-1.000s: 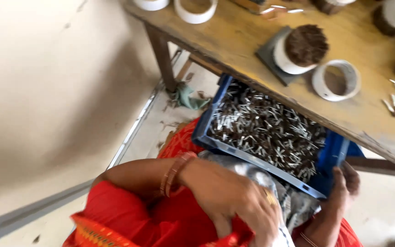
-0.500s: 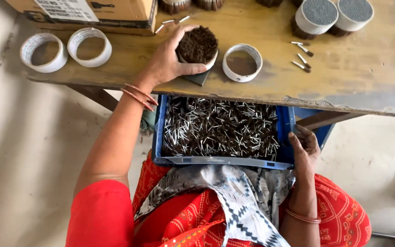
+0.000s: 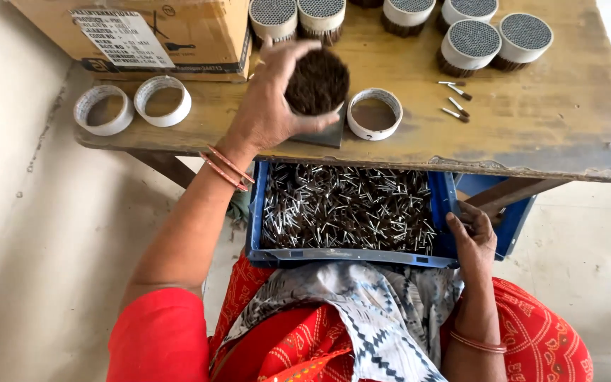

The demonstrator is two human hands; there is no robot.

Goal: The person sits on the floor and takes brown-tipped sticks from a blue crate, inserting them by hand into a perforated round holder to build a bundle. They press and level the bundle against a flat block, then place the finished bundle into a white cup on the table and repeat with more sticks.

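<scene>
Pale concrete floor [image 3: 44,233] lies under a worn wooden surface [image 3: 532,134], with a blue crate [image 3: 351,256] of small metal-tipped sticks [image 3: 348,212] tucked beneath its near edge, resting at the person's lap. The left hand [image 3: 270,106] reaches over the surface, its fingers [image 3: 288,48] clamped around a round dark-filled bundle [image 3: 317,81], held over a dark square plate [image 3: 327,134]. Just right of it sits an empty white ring [image 3: 374,113], and a few loose sticks [image 3: 454,99] lie farther right. At the far edge stand filled bundles [image 3: 472,42] in white bands, well apart from the hand. A cardboard box [image 3: 136,32] occupies the far left corner, close beside the wrist's path, and two more empty rings [image 3: 132,105] lie in front of it near the left edge. The right hand [image 3: 474,237] rests on the crate's right rim, fingers curled loosely over the edge; whether they pinch any stick cannot be told. Orange bangles [image 3: 224,168] circle the left wrist.
</scene>
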